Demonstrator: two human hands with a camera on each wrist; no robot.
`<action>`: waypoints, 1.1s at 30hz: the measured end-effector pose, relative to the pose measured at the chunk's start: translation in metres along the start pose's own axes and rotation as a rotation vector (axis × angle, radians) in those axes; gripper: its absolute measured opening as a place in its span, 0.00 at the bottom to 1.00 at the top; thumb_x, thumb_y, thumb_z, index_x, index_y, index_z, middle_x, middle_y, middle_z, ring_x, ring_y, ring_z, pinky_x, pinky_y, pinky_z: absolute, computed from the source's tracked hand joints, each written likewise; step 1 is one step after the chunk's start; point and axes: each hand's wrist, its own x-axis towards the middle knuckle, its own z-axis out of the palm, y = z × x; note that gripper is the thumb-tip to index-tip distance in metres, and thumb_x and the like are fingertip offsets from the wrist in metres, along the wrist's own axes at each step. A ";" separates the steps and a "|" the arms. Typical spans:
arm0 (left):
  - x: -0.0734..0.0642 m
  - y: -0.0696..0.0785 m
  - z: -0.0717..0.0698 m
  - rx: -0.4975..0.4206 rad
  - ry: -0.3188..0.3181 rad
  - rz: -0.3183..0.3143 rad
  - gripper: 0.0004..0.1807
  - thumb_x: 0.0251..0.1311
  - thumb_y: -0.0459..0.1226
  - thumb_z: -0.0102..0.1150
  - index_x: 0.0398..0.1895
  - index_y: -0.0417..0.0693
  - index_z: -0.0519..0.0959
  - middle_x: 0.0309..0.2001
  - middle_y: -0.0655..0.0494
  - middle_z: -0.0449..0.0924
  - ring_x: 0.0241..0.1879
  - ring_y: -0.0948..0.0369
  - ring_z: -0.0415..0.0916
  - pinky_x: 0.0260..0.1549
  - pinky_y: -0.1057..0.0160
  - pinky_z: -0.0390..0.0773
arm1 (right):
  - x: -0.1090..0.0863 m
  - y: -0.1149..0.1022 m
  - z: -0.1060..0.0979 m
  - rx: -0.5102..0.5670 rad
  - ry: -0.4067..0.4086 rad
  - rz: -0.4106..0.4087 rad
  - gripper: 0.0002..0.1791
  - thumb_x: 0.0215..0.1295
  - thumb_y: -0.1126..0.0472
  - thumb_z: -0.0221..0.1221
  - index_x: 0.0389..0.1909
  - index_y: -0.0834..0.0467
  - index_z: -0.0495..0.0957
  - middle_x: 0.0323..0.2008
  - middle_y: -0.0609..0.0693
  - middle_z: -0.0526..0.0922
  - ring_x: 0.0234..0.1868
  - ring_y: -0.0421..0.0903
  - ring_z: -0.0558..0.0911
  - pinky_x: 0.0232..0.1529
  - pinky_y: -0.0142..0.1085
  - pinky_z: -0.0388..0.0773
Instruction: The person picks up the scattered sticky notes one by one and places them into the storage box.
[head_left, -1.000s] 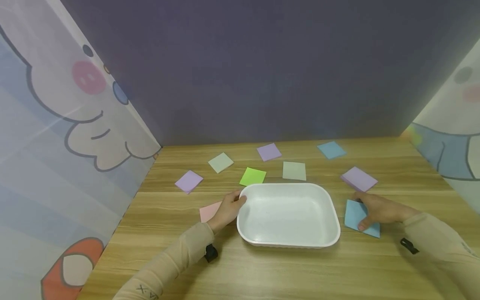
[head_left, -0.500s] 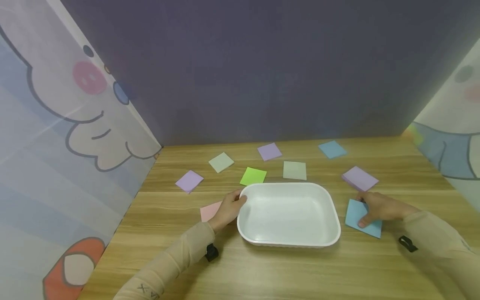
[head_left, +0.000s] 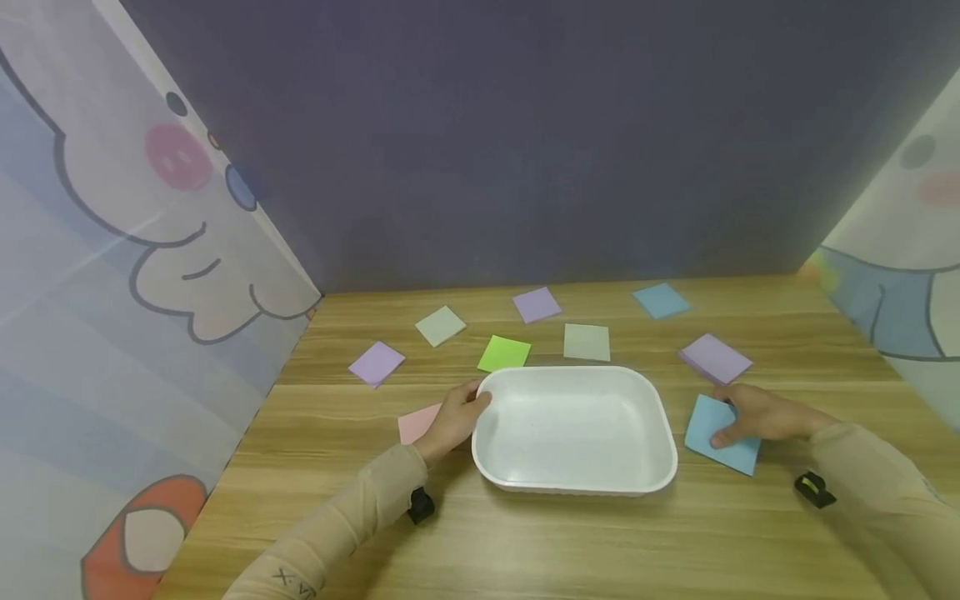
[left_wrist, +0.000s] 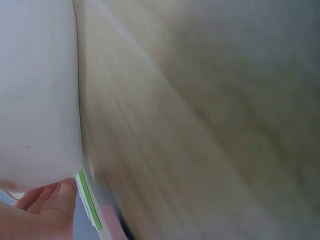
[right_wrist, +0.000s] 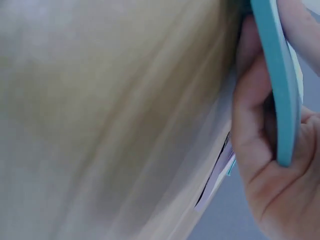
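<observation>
A white rectangular plastic basin [head_left: 574, 429] with rounded corners stands on the wooden table. My left hand [head_left: 452, 421] grips its left rim, thumb over the edge; in the left wrist view the fingers [left_wrist: 46, 200] lie against the outer wall of the basin. On the right, my right hand [head_left: 757, 414] pinches a pad of blue sticky notes [head_left: 718, 435], thumb on top and fingers beneath. The right wrist view shows the pad [right_wrist: 281, 85] edge-on between thumb and fingers, raised off the tabletop.
Purple pads [head_left: 716, 358], a far blue pad [head_left: 662, 301], a lime green pad [head_left: 504, 353] and pale green pads [head_left: 587, 342] lie flat behind the basin. A pink pad [head_left: 417, 423] is partly covered by the left hand. A dark wall [head_left: 555, 150] closes the back.
The right hand's thumb has slid toward the blue pad's left part and the pad has turned and shifted slightly. The left hand keeps its grip on the basin, which stays in place.
</observation>
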 end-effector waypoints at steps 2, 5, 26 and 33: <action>0.000 -0.001 0.000 -0.004 0.004 -0.002 0.24 0.68 0.40 0.43 0.63 0.37 0.64 0.52 0.39 0.75 0.43 0.54 0.79 0.37 0.63 0.82 | 0.000 0.001 0.000 0.014 0.014 0.006 0.30 0.43 0.50 0.69 0.39 0.69 0.73 0.29 0.49 0.74 0.28 0.38 0.71 0.30 0.29 0.72; 0.000 -0.001 0.000 -0.006 0.011 -0.008 0.24 0.68 0.40 0.43 0.63 0.37 0.64 0.52 0.39 0.75 0.43 0.53 0.79 0.37 0.63 0.82 | -0.001 0.002 0.001 0.016 0.034 0.011 0.31 0.44 0.50 0.69 0.40 0.71 0.73 0.29 0.49 0.75 0.28 0.37 0.71 0.30 0.29 0.72; -0.015 0.026 0.002 -0.013 0.007 -0.001 0.23 0.68 0.35 0.41 0.62 0.30 0.63 0.52 0.32 0.72 0.46 0.44 0.76 0.41 0.55 0.81 | -0.013 0.001 -0.006 0.020 0.047 0.036 0.40 0.64 0.51 0.54 0.57 0.84 0.54 0.56 0.82 0.59 0.56 0.76 0.61 0.50 0.65 0.64; -0.021 0.035 0.001 0.013 0.010 0.003 0.22 0.68 0.35 0.41 0.62 0.32 0.64 0.52 0.33 0.73 0.46 0.44 0.77 0.40 0.56 0.81 | -0.012 -0.003 -0.008 0.031 0.100 0.031 0.41 0.63 0.52 0.55 0.58 0.84 0.52 0.57 0.84 0.54 0.57 0.79 0.55 0.52 0.68 0.58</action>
